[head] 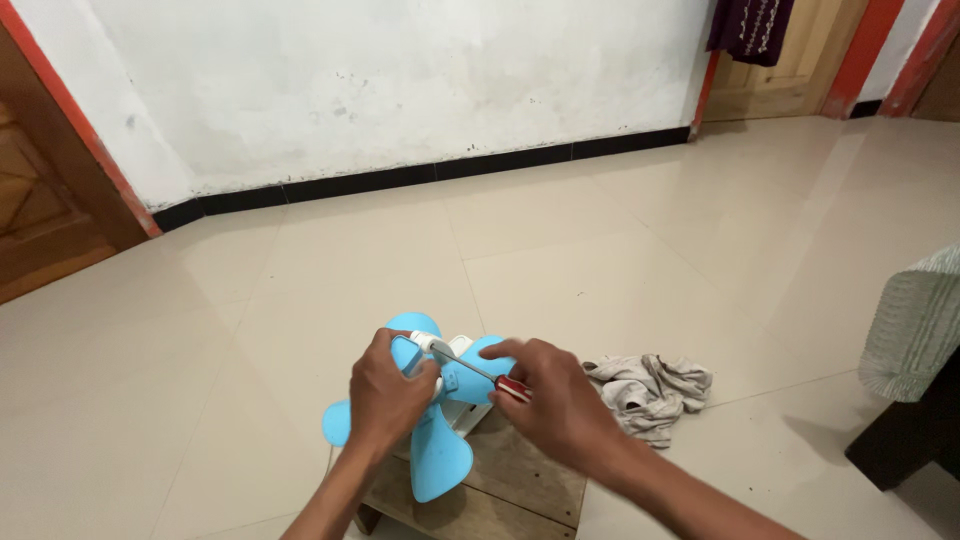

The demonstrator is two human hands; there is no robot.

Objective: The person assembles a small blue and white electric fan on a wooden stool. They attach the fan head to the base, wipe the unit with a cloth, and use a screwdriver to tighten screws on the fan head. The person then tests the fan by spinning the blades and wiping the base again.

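A light blue fan blade assembly point(438, 455) on a white motor body point(462, 385) rests on a low wooden stool point(520, 480). My left hand point(385, 395) grips the hub of the blades from the left. My right hand point(555, 400) holds a screwdriver with a red handle point(513, 388); its metal shaft points left toward the white hub cap point(422, 342) at the top of the fan. Both hands are close together over the fan.
A crumpled grey rag point(650, 388) lies on the cream tiled floor right of the stool. A dark piece of furniture with a green patterned cloth point(915, 330) stands at the right edge. A white wall with a black skirting point(420, 172) runs behind; wooden doors flank it.
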